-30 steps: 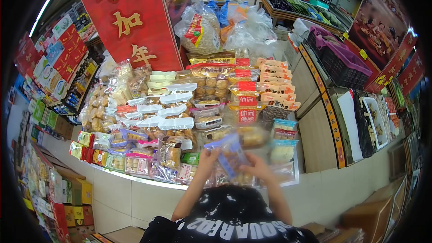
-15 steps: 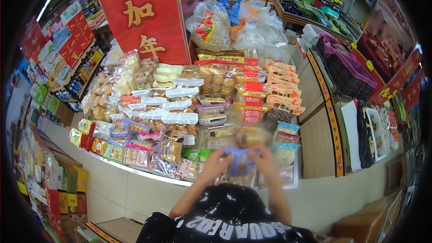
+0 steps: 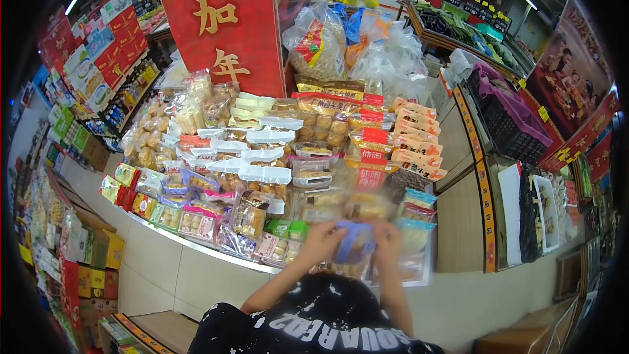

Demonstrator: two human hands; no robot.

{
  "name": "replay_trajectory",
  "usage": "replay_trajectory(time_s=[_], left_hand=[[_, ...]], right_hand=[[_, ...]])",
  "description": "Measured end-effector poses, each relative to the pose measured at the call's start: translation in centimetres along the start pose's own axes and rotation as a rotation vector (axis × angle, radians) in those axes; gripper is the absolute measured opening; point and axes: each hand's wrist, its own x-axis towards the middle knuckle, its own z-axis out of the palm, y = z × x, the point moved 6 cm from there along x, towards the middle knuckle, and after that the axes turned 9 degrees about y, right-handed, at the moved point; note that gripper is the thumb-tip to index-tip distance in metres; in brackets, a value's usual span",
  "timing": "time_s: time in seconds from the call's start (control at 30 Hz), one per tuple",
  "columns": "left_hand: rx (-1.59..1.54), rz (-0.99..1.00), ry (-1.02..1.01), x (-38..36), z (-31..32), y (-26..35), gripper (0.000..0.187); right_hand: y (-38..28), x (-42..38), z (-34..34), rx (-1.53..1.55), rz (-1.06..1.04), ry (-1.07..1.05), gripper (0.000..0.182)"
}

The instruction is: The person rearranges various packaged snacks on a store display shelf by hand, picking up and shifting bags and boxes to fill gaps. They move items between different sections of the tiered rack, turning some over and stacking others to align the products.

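Observation:
Near the front edge of the snack display, both my hands are on a clear snack packet [image 3: 359, 246] with a purple-blue band. My left hand [image 3: 321, 241] is closed on the packet's left side. On its right side, my right hand [image 3: 386, 242] is also closed but smeared by motion. The packet's contents are blurred. Just beyond my hands lies a blurred packet of brown baked snacks [image 3: 367, 206]. Left of my left hand are a green-topped packet [image 3: 287, 228] and a packet of round pale pastries [image 3: 274, 249]. Blue-topped bags [image 3: 414, 233] lie to the right.
Rows of bagged pastries [image 3: 265, 174] and orange-topped packets [image 3: 419, 141] cover the display. Behind them stand a red banner [image 3: 219, 39] and large plastic sacks [image 3: 318, 46]. A wooden ledge [image 3: 458, 223] is at right, with a black crate [image 3: 504, 111] farther back.
My hands stay on the packet, and its purple-blue band now slants between them. My right hand has come slightly lower. The whole view has shifted a little.

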Motion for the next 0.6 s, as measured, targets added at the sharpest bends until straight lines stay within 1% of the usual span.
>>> replay_trajectory(time_s=[0.03,0.07,0.1,0.13,0.17,0.2,0.23,0.27,0.3,0.33,0.4,0.53,0.6], left_hand=[[-0.001,0.005,-0.005,0.1,-0.4,-0.2,0.031],[-0.137,0.066,-0.128,0.0,-0.5,0.1,0.036],[-0.273,0.123,-0.254,-0.2,-0.2,0.7,0.04],[-0.273,0.119,-0.262,-0.2,-0.1,0.6,0.04],[-0.294,0.006,-0.31,-0.4,0.4,0.0,0.045],[-0.314,-0.106,-0.356,-0.6,0.9,-0.3,0.05],[-0.313,-0.108,-0.364,-0.6,1.4,-0.1,0.05],[-0.24,0.027,-0.356,-0.5,1.8,0.9,0.049],[-0.167,0.162,-0.345,-0.5,2.0,2.1,0.049],[-0.166,0.164,-0.352,-0.6,2.0,2.7,0.049],[-0.048,0.226,-0.322,-0.7,1.8,3.8,0.047],[-0.009,0.218,-0.275,-0.6,1.6,3.6,0.041],[0.061,0.345,-0.197,-0.2,1.1,3.3,0.031]], right_hand=[[0.7,0.1,-0.2,0.066,0.046,0.001,0.014],[1.0,0.3,-0.6,0.066,0.04,0.005,0.014],[0.7,0.3,-0.2,0.212,0.032,-0.09,0.013],[0.4,0.0,0.1,0.358,0.027,-0.184,0.012],[0.3,-0.1,-0.2,0.358,0.027,-0.174,0.012],[-0.8,-0.5,0.5,0.299,0.027,-0.232,0.012],[-1.4,-0.7,1.1,0.241,0.025,-0.29,0.012],[-0.9,-0.4,1.0,0.242,0.021,-0.284,0.012],[-0.3,0.0,1.1,0.157,0.001,-0.266,0.012],[0.1,0.3,1.0,0.074,-0.018,-0.248,0.012],[0.5,0.2,1.1,0.099,-0.021,-0.211,0.012],[1.9,0.3,1.1,0.131,-0.022,-0.146,0.014],[2.1,0.0,1.1,0.083,-0.009,-0.112,0.014]])
